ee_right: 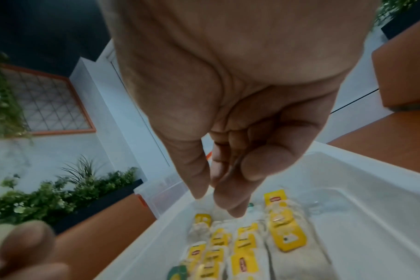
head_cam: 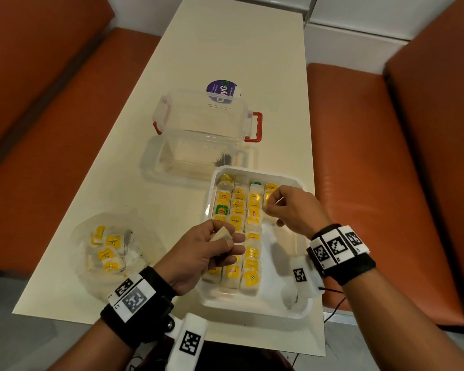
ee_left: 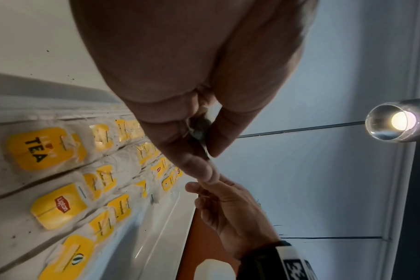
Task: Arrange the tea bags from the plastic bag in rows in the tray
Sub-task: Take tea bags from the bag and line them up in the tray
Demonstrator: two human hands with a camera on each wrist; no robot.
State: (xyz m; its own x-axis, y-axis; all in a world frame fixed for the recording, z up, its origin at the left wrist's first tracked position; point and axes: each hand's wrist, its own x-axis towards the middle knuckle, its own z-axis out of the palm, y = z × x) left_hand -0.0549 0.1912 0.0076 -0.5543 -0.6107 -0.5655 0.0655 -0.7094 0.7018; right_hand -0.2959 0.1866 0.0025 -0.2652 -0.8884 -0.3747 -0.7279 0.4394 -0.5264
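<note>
A white tray (head_cam: 287, 266) lies at the table's front right. Three long rows of yellow-tagged tea bags (head_cam: 252, 236) fill its left side, and a short fourth row (head_cam: 270, 189) starts at the far end. My left hand (head_cam: 225, 236) hovers over the near rows and pinches a beige tea bag (head_cam: 221, 234), which shows as a dark pouch (ee_left: 199, 127) between thumb and finger. My right hand (head_cam: 269, 202) hangs over the far end of the third and fourth rows. Its fingertips (ee_right: 233, 210) point down, close together, and I see nothing between them. The clear plastic bag (head_cam: 110, 250) with several tea bags lies at the front left.
A clear storage box with red clips (head_cam: 204, 121) stands behind the tray, its lid (head_cam: 196, 164) lying flat in front of it. A round purple sticker (head_cam: 223, 88) sits farther back. Orange benches (head_cam: 386, 183) flank the narrow cream table. The tray's right half (ee_right: 360, 208) is bare.
</note>
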